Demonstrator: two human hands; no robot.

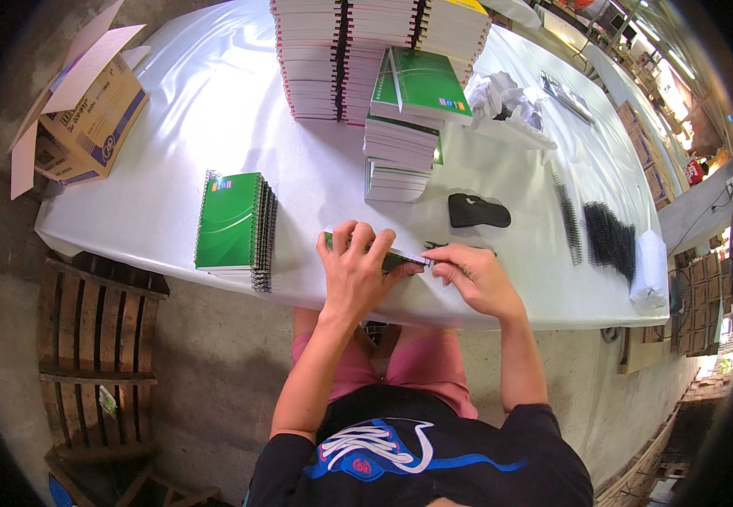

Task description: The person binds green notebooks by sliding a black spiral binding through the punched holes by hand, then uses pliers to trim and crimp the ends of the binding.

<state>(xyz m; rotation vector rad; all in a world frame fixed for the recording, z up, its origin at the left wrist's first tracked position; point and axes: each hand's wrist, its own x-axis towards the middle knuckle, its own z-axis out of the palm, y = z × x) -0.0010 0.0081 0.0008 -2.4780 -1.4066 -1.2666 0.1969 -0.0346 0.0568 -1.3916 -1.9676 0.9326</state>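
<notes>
Green is shown on the held notebook (395,261) and on the left notebook stack (229,221), covers patterned with pale curves, coils coloured black. Tablecloth (316,173) is coloured white. Near, black shirt (459,448) is printed blue and white; pink shorts (430,365) are worn.

Green notebooks (229,221): coloured lettering (223,185); cardboard box (96,127): dark print (94,108).
</notes>
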